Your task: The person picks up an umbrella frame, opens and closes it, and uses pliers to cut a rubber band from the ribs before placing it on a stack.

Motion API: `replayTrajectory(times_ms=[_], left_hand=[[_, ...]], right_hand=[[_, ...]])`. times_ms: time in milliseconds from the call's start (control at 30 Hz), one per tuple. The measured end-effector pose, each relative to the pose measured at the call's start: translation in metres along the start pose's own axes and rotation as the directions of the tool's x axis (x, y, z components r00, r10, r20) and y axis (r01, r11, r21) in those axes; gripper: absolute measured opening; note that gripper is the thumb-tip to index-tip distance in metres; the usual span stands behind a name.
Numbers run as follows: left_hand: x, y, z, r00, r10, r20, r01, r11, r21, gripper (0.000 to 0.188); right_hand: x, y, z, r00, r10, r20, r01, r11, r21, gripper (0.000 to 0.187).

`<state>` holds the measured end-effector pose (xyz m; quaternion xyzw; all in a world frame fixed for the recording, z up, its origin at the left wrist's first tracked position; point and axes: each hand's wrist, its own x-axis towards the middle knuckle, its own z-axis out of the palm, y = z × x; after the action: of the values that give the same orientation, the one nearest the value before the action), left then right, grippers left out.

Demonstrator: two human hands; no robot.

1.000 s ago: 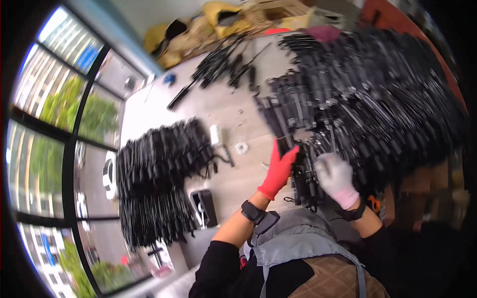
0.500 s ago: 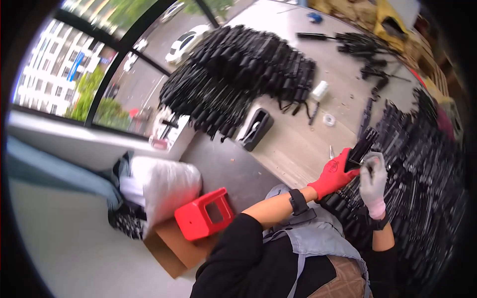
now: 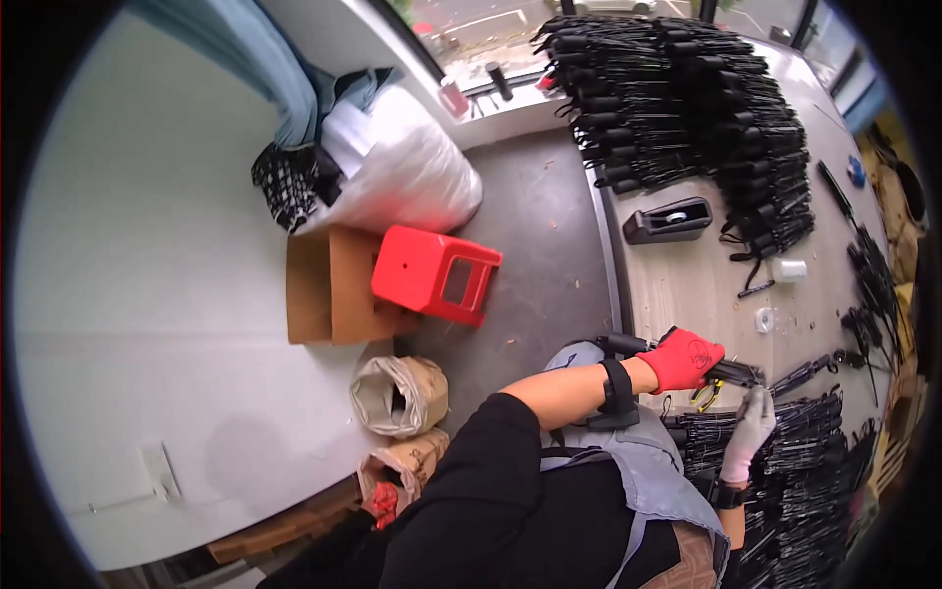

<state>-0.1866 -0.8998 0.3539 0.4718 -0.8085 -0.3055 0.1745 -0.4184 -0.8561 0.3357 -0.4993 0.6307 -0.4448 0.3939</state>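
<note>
My left hand (image 3: 687, 360), in a red glove, is closed round a black folded umbrella frame (image 3: 731, 372). The frame lies roughly level, its black handle (image 3: 622, 345) sticking out to the left and its ribs to the right. At the rib end, my right hand (image 3: 753, 420), in a pale grey glove, has its fingertips pinched together; whether they grip a rib is too small to see. Just below the frame lie yellow-handled pliers (image 3: 706, 395). A pile of similar black umbrella frames (image 3: 795, 481) spreads beside my right forearm.
Stacked umbrella frames (image 3: 677, 98) cover the table's far part, near a black tape dispenser (image 3: 669, 222). A tape roll (image 3: 764, 321) and white cylinder (image 3: 789, 270) lie nearby. Leftward are a red stool (image 3: 422, 270), cardboard box (image 3: 334, 285), paper sacks (image 3: 397, 396) and another person's red-gloved hand (image 3: 383, 504).
The view has swung left, bringing the sacks and the other person's hand in. The umbrella frame in my left hand has gone from tilted upward to nearly level; my right hand stays by its rib end.
</note>
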Motion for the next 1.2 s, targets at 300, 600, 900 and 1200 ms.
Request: replayTrajectory(times_ms=[300,600,900,1200], left_hand=[[-0.016,-0.05,-0.019,0.935,-0.214,0.283,0.333,0.253,-0.909,0.025],[0.1,0.08,-0.078,0.907,0.415,0.067,0.287,-0.495,-0.82,0.038],[0.126,0.129,-0.071,0.913,0.401,0.074,0.246,-0.399,-0.883,0.058],[0.139,0.185,-0.085,0.966,0.258,0.012,0.029,-0.06,-0.998,0.05]], right_hand=[[0.018,-0.04,-0.084,0.874,0.01,0.485,-0.44,0.437,0.784,0.033],[-0.029,-0.131,0.032,0.779,0.082,0.622,-0.591,0.428,0.684,0.057],[-0.019,-0.145,-0.034,0.952,-0.225,-0.209,0.201,0.971,-0.13,0.038],[0.005,-0.176,-0.044,0.832,-0.478,-0.281,0.346,0.844,-0.41,0.027]])
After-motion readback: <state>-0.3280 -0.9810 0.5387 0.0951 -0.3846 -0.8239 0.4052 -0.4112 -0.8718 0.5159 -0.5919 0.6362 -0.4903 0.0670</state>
